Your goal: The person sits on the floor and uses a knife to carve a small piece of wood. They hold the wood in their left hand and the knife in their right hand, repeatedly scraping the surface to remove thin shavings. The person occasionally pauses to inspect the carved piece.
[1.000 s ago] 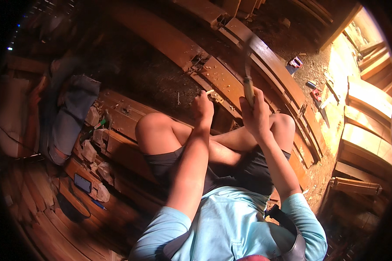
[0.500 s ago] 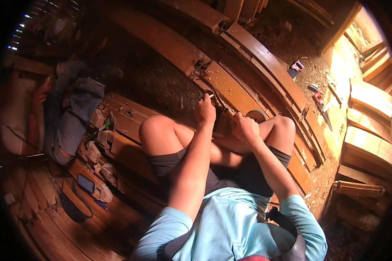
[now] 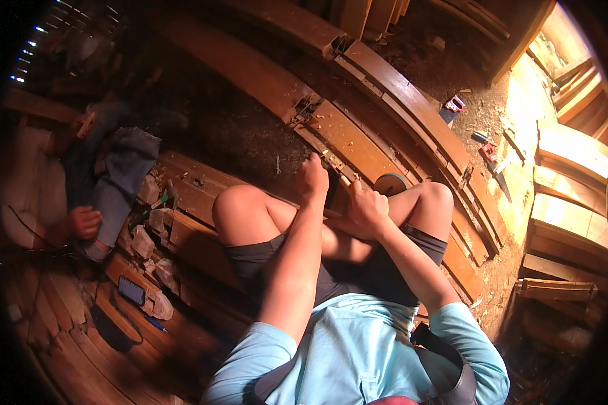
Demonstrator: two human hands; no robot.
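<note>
At twelve o'clock I am gripping a pale handle (image 3: 345, 181) in my right hand's (image 3: 369, 204) fingers, my left hand (image 3: 313, 177) is sitting curled at eleven, contents unverifiable, and the chip-strewn plank (image 3: 369, 150) toward one o'clock is suggesting work partly done, remainder indeterminable.

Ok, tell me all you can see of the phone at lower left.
The phone is a slim rectangle with a dark face, pale edging and square-looking corners; screen detail is too small to read. It faces up, angled, apparently resting on brown wood, beside a pale block. Flat or propped: unclear. Nobody is touching it.
</note>
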